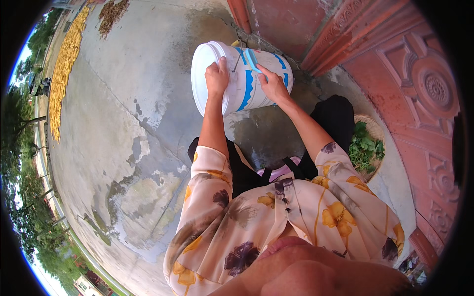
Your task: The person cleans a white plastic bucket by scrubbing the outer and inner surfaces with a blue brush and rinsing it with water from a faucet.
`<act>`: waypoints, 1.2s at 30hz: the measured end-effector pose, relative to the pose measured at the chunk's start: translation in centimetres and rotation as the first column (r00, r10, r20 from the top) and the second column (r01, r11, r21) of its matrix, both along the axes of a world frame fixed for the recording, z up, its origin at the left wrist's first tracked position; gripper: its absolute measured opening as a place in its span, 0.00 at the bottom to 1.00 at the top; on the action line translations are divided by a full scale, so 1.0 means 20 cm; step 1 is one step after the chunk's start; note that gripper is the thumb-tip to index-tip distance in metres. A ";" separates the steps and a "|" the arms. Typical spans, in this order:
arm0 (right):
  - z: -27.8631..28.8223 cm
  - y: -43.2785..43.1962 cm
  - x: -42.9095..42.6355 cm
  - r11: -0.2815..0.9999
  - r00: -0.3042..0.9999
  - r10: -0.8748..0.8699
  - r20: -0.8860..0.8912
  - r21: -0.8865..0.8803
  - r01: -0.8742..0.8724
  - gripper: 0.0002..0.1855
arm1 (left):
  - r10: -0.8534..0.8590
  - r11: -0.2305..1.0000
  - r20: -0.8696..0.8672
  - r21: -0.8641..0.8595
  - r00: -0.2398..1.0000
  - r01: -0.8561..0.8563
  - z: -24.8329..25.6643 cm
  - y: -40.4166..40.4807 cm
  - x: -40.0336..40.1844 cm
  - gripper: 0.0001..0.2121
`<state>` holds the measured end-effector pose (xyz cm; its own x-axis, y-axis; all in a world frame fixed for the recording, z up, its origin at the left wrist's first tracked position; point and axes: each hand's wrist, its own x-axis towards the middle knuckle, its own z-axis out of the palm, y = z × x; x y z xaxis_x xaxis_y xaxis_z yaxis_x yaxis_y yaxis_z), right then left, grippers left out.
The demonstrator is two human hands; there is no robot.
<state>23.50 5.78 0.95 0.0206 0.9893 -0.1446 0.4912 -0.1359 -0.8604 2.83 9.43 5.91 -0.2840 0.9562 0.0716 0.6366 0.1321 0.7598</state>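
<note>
In front of me a white plastic bucket (237, 92) with blue printed bands lies tipped on its side, its mouth facing left. My left hand (217, 77) grips the bucket's rim, thumb along the outside. A light blue brush (251, 60) is held in my right hand (273, 85) against the bucket's outer wall. The brush's bristles are largely hidden by its back. A wire bail handle (237, 59) with a yellow grip hangs near the rim, just left of the brush.
Wet concrete floor (259, 125) surrounds the bucket. A wicker basket (377, 127) of leafy greens (364, 146) stands by my right knee. Red molded wall panels (411, 81) rise on the right. Yellow corn cobs (68, 63) lie in a long strip at far left, near a brown pile (112, 14).
</note>
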 end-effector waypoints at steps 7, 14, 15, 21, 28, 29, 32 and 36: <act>-0.10 0.12 0.21 0.892 0.976 -0.211 0.059 -0.395 0.217 0.22 | -0.039 0.999 0.069 0.018 0.997 0.038 0.03 -0.01 0.01 0.24; -0.28 0.16 0.19 0.900 0.974 -0.074 0.214 0.435 -0.028 0.23 | -0.116 0.993 0.037 0.018 0.993 0.116 0.10 0.00 0.12 0.25; -0.28 0.16 0.21 0.900 0.975 -0.070 0.210 0.435 -0.029 0.23 | -0.102 0.995 0.018 -0.009 0.995 0.102 0.11 -0.01 0.10 0.25; 0.00 0.19 0.12 0.877 0.725 -0.303 -0.618 -0.479 -0.042 0.23 | -0.134 0.991 -0.019 0.007 0.991 0.134 0.12 -0.04 0.06 0.23; 0.28 0.33 -0.12 0.978 0.772 -0.187 -0.607 -0.188 0.089 0.24 | -0.131 0.972 0.021 0.202 0.991 0.124 0.11 -0.05 0.09 0.20; 0.30 0.34 -0.13 0.979 0.773 -0.185 -0.606 -0.185 0.088 0.24 | -0.159 0.971 0.040 0.190 0.987 0.149 0.12 -0.05 0.08 0.20; 0.43 0.35 -0.24 0.996 0.930 -0.049 -0.363 0.052 0.073 0.24 | -0.218 0.969 0.093 0.135 0.972 0.205 0.13 -0.05 0.05 0.20; 0.57 0.33 -0.36 0.891 0.929 0.338 -0.151 0.368 -0.265 0.23 | -0.255 0.963 0.121 0.125 0.959 0.240 0.12 -0.07 0.03 0.20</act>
